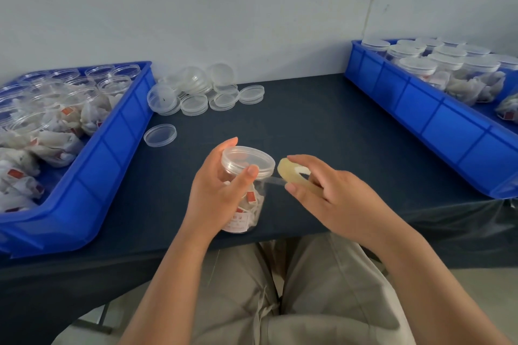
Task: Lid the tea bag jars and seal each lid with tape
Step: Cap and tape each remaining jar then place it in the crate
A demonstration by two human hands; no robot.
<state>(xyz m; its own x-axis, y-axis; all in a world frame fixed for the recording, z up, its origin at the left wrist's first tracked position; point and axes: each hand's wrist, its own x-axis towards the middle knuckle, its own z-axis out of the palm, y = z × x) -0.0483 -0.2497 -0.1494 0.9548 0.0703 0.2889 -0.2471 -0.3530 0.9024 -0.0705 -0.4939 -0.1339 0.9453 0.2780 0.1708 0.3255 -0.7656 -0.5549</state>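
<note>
A clear jar of tea bags (246, 204) stands near the table's front edge with a clear lid (248, 162) on it. My left hand (215, 190) grips the jar, thumb on the lid's rim and fingers round the far side. My right hand (330, 193) holds a yellowish roll of tape (294, 175) just right of the jar. A short strip of tape (276, 180) runs from the roll to the jar below the lid.
A blue bin (117, 148) at the left holds several open jars of tea bags. Loose clear lids (201, 92) lie piled behind, one lid (160, 135) apart. A second blue bin (420, 109) at the right holds several lidded jars. The dark table (322, 120) ends at my lap.
</note>
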